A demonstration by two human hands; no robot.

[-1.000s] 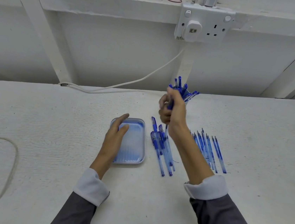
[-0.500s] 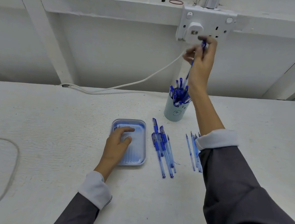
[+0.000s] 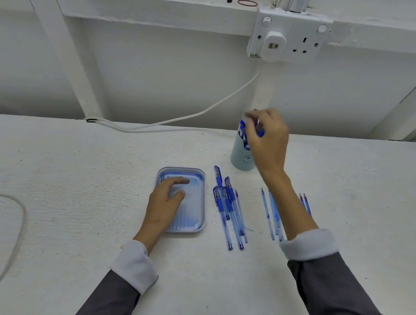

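Over the pen cup (image 3: 240, 158), right hand (image 3: 268, 141) curls — left hand (image 3: 167, 202) rests in tray (image 3: 194, 223).

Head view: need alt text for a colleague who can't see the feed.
The right hand reaches over a pale cup of blue pens at the back of the white table; its grip is blurred. The left hand rests in a blue tray, with loose pens lying beside it.

No words or numbers can be read here. The pale cup (image 3: 237, 160) on the counter (image 3: 68, 193) has a small dark scribble on its side, too tiny and blurry to make out.
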